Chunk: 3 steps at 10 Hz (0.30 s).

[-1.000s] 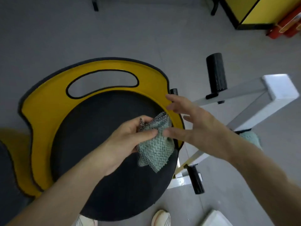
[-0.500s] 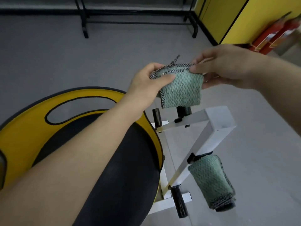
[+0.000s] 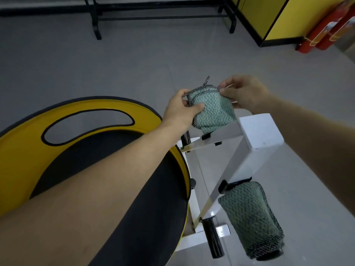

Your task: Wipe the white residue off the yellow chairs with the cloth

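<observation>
Grey floor (image 3: 96, 64) beneath me; white metal frame (image 3: 259, 135) to my right, black foam peg (image 3: 212, 239) at its near foot; black rack (image 3: 96, 18) far ahead; yellow cabinet (image 3: 269, 16) and red extinguishers (image 3: 322, 29), far right corner.

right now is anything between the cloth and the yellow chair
Nothing visible does. The left hand and right hand hold the cloth above the white frame, beside the yellow chair.
</observation>
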{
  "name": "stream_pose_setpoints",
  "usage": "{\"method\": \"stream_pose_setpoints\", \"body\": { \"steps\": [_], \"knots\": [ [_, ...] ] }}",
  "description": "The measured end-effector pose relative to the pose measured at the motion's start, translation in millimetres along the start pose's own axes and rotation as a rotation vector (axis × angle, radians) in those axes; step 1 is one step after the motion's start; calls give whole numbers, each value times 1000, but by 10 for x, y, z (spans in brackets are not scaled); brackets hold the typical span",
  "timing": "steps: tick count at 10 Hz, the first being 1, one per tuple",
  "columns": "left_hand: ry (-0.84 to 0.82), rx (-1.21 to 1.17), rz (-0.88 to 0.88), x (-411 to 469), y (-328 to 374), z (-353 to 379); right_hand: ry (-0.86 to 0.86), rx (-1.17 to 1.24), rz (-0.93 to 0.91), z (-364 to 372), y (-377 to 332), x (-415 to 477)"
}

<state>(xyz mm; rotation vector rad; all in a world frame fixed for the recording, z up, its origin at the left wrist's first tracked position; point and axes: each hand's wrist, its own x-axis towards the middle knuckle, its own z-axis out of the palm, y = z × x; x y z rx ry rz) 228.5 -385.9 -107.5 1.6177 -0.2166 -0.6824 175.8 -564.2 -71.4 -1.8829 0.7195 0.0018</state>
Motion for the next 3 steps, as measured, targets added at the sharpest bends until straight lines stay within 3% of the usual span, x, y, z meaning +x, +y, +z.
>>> {"method": "stream_pose_setpoints", "body": {
  "steps": [1,3],
  "knots": [
    [-13,-35,-27,-36,-2,-19,56,36,-67,30,97,-24],
    [-1,55,-124,-403,-182,-327,171,142,32,9,213,-162]
  ]
}}
